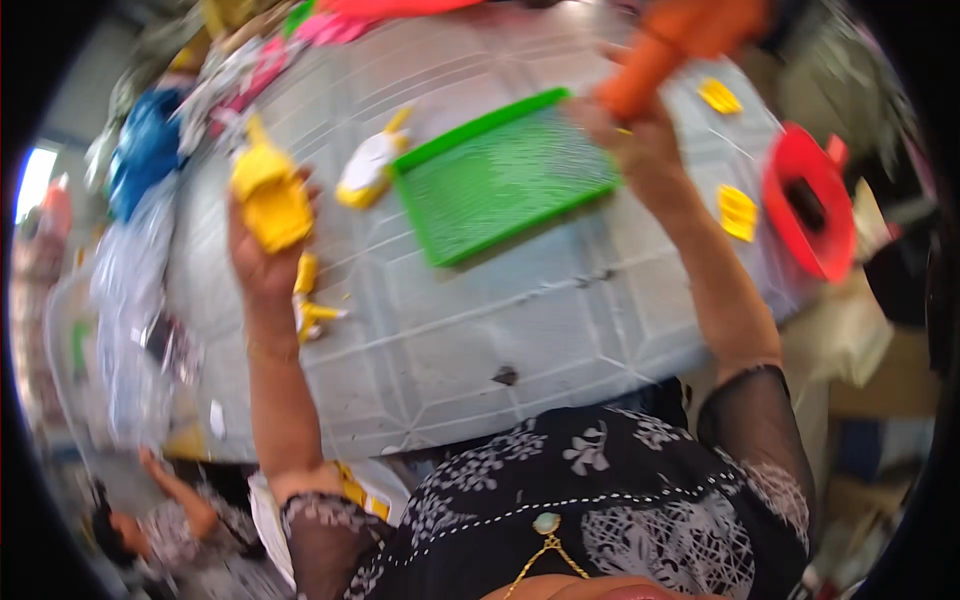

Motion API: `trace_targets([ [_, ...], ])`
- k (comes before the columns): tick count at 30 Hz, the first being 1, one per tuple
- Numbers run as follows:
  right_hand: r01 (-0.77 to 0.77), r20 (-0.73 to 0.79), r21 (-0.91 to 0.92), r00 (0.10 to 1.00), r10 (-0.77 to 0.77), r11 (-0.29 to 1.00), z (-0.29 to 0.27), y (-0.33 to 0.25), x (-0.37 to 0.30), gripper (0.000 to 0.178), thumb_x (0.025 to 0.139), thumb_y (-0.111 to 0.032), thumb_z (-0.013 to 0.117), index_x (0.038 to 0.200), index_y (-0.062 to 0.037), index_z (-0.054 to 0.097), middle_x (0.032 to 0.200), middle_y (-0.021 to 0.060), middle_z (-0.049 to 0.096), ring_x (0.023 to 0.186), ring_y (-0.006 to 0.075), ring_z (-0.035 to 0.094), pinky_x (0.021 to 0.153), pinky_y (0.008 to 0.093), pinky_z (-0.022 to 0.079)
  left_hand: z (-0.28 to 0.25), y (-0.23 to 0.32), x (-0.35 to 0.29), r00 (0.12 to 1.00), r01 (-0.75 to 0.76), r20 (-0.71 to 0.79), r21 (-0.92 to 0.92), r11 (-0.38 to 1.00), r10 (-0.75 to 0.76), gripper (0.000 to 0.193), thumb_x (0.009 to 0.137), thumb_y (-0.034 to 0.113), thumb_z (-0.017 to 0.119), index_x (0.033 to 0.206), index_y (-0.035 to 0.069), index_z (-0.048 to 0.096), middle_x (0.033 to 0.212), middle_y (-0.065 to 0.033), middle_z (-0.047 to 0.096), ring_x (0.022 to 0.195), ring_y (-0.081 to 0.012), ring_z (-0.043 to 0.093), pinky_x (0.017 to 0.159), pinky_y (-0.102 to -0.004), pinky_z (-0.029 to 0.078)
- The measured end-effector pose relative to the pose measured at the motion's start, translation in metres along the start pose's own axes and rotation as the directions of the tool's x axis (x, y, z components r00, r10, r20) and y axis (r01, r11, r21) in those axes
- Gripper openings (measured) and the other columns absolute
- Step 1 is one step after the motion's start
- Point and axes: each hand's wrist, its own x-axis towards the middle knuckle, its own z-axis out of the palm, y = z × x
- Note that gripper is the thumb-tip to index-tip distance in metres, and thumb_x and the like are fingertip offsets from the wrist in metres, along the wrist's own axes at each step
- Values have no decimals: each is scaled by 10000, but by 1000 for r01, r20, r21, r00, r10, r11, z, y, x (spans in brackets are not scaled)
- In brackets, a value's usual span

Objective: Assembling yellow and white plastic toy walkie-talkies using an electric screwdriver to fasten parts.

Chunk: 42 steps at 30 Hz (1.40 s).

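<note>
Over the counter (480,330), the left hand (262,262) is clamped on a yellow toy (270,198), seemingly light, stiff plastic; the right hand (640,150) grips an orange tool (660,55) beside the green tray (500,180).

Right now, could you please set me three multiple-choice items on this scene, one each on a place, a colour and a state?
1. Where does the green ridged plastic tray lie?
A. on the grey tiled table
B. on the floor
C. in the person's lap

2. What colour is the plastic piece in the left hand?
A. blue
B. yellow
C. black

3. How is the right hand occupied?
A. flat on the table
B. empty and raised
C. gripping an orange tool

Answers: 1 A, the tray rests on the tabletop; 2 B, the held piece is bright yellow; 3 C, the fingers close around the orange handle at the tray's edge.
</note>
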Motion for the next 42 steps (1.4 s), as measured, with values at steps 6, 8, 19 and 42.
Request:
trace_targets([
  [6,121,237,-649,970,50,751,-50,-49,-27,585,855,-186,740,1368,-9,521,1308,171,612,1165,283,617,1016,367,474,43,-42,-75,989,36,-142,-12,999,-37,682,1025,580,433,1467,60,444,1331,-282,567,906,-339,616,818,-437,527],
  [8,84,291,-733,936,200,675,-92,-45,-29,440,883,-226,640,1294,-69,619,1292,218,625,1231,373,583,1055,452,454,51,-59,-92,991,29,-128,-55,998,-36,670,1023,586,427,1454,74,468,1305,-286,586,842,-320,617,762,-404,502],
  [19,195,216,-976,915,340,95,-181,-1,-91,200,896,-59,548,1085,-19,598,1053,250,645,1023,414,645,874,493,519,81,-157,-148,997,41,81,-397,917,-10,724,1015,585,456,1548,108,345,1554,-263,353,1226,-463,530,986,-563,477],
  [42,458,655,-174,715,-245,872,94,-70,-147,443,902,-151,696,1326,-65,598,1318,210,586,1193,392,573,1039,433,455,85,-206,-180,978,-129,-193,-261,957,80,665,940,203,723,1492,139,356,1440,-49,492,1345,-244,501,1082,-487,472],
])
